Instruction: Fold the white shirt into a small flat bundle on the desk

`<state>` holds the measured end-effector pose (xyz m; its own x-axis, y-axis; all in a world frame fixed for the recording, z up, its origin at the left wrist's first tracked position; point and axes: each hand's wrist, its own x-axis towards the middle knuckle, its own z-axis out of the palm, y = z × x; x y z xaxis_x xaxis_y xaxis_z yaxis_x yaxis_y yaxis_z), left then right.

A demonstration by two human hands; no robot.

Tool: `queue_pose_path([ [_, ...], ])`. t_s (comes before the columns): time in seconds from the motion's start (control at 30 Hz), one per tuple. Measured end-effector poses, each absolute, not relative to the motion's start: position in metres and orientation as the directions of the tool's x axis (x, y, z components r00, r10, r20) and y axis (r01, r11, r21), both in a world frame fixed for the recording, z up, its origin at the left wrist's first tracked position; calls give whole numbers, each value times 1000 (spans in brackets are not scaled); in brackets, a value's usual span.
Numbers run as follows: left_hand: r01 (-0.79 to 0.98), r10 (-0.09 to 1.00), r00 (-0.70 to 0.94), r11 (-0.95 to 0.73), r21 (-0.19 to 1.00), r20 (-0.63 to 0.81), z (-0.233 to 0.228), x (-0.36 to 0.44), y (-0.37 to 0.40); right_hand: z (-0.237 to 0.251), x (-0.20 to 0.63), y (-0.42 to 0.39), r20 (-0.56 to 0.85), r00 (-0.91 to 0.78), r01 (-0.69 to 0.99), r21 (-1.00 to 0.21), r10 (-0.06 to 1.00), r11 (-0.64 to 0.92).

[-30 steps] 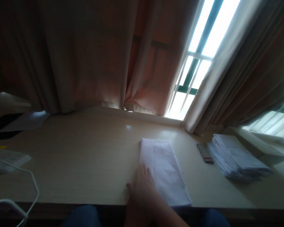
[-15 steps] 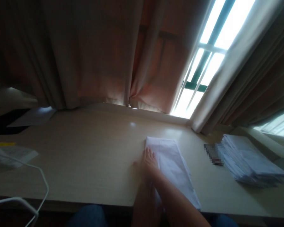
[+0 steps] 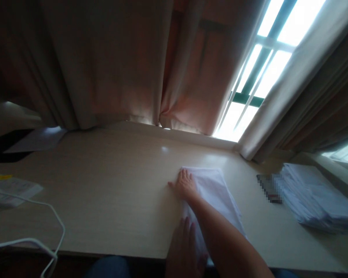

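Observation:
A folded white cloth (image 3: 216, 193) lies lengthwise on the table in front of me, with faint creases on top. My right hand (image 3: 187, 186) presses flat on its far left corner, fingers stretched forward and thumb out over the tabletop. Closer to me, my left hand (image 3: 185, 241) lies flat along the cloth's near left edge, fingers extended and pointing away. My right forearm crosses over the cloth and hides part of its near half.
On the right stands a stack of folded white cloths (image 3: 321, 197), beside a dark, pixelated flat object (image 3: 269, 189). A white cable (image 3: 59, 227) loops at the left, near a paper packet (image 3: 20, 191) and a white sheet (image 3: 36, 139). Curtains (image 3: 127, 69) and a window back the table (image 3: 118, 193).
My left hand has drawn back toward me along the cloth's left edge, out from beside my right hand. My right hand stays at the far left corner. The view has shifted slightly.

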<state>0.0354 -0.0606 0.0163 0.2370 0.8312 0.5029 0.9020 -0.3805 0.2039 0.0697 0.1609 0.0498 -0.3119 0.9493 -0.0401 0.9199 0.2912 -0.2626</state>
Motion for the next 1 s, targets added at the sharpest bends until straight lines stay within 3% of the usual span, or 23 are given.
queue_pose_path([
  [0.27, 906, 841, 233, -370, 205, 488, -2, 37, -55, 50, 63, 181, -53, -283, 926, -275, 958, 259],
  [0.5, 923, 790, 275, -376, 79, 548, -9, 41, -64, 59, 72, 175, -56, -322, 899, -332, 945, 286],
  [0.6, 906, 730, 301, -420, 56, 614, -6, 41, -65, 64, 86, 165, -14, -359, 866, -378, 933, 327],
  [0.67, 908, 741, 257, -405, 108, 621, 6, 36, -54, 67, 98, 157, 47, -399, 843, -375, 916, 386],
  [0.8, 929, 878, 53, -218, 298, 476, 46, 15, 16, 73, 116, 146, 113, -475, 791, -381, 873, 479],
  [1.0, 934, 940, 183, -257, 248, 287, 56, -5, 143, 77, 120, 160, 148, -437, 748, -489, 887, 450],
])
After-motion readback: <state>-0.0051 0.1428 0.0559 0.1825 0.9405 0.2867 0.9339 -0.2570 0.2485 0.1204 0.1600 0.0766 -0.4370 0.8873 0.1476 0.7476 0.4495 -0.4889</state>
